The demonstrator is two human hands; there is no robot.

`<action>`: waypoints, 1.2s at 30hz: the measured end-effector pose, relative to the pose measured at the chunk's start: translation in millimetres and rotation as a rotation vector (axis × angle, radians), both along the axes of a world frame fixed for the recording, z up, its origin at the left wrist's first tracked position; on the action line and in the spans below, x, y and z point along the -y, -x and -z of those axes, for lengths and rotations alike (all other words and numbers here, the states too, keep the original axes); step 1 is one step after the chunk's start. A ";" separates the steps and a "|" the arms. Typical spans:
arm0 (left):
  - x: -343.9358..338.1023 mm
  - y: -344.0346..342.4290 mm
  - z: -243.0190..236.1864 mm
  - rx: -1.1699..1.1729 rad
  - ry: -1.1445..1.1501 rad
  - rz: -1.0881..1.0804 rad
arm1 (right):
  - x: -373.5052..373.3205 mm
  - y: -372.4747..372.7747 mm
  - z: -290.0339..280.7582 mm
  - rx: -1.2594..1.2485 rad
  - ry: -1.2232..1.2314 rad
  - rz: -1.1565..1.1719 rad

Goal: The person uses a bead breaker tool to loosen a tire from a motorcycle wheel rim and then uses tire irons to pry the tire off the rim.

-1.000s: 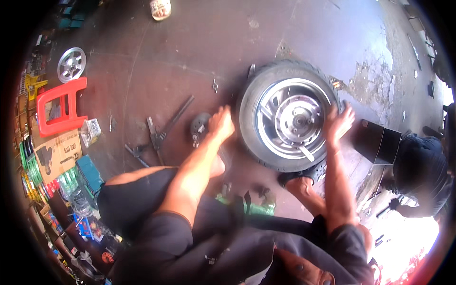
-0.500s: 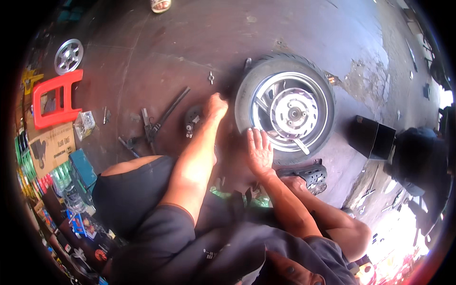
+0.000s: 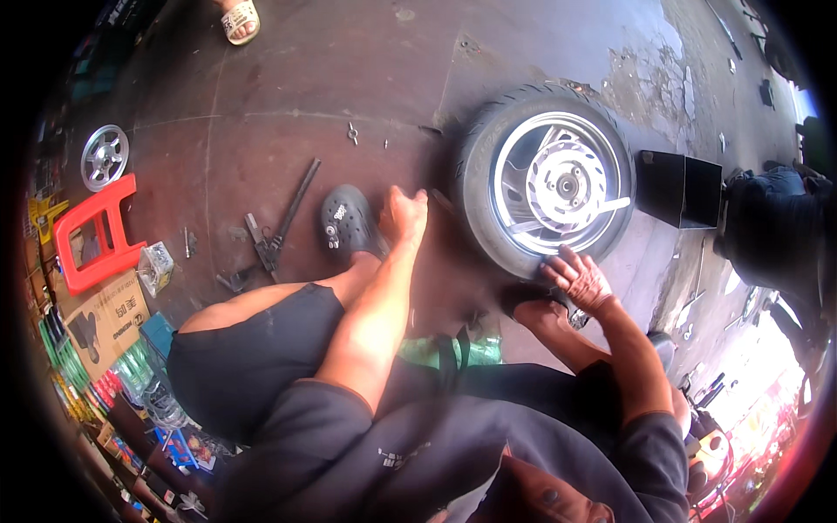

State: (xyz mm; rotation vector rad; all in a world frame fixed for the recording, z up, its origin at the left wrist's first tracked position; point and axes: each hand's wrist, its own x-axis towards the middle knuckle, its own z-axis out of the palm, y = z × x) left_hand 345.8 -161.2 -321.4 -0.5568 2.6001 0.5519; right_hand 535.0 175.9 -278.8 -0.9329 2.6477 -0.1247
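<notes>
A motorcycle wheel with a black tyre [image 3: 481, 205], a silver rim and a slotted brake disc [image 3: 539, 179] stands out before me, right of the middle. My right hand [image 3: 582, 281] touches the tyre's near side, its fingers apart and slightly bent over the sidewall by the rim. Left of the wheel, my left hand [image 3: 404, 215] is closed and held clear of the tyre. Whatever is in its curled fingers is hidden; a blurred, thin shape shows between it and the tyre. My dark clog [image 3: 347, 218] is just left of this hand.
Dark metal tools [image 3: 275, 240] lie on the floor at left, near a red stool [image 3: 100, 231] and a small silver wheel [image 3: 105, 158]. A small metal part [image 3: 352, 132] lies farther out. A black box [image 3: 678, 187] stands right of the tyre. Another person's sandalled foot [image 3: 241, 22] shows at the top.
My right hand has slid rightward along the tyre, its fingers now more bent. A bright spoke that pointed toward me now points right, so the wheel has turned. My left hand stays closed.
</notes>
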 end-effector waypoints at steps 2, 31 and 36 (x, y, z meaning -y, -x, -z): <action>-5.1 -20.0 2.3 -0.029 -0.049 -0.107 | -15.3 2.3 -9.5 0.036 -0.048 -0.015; 78.1 84.4 -101.8 0.380 0.013 0.955 | 61.9 21.8 -17.3 -0.081 0.085 0.469; 109.8 40.4 -68.8 0.536 -0.320 0.766 | 56.3 34.9 -42.5 0.079 -0.038 0.427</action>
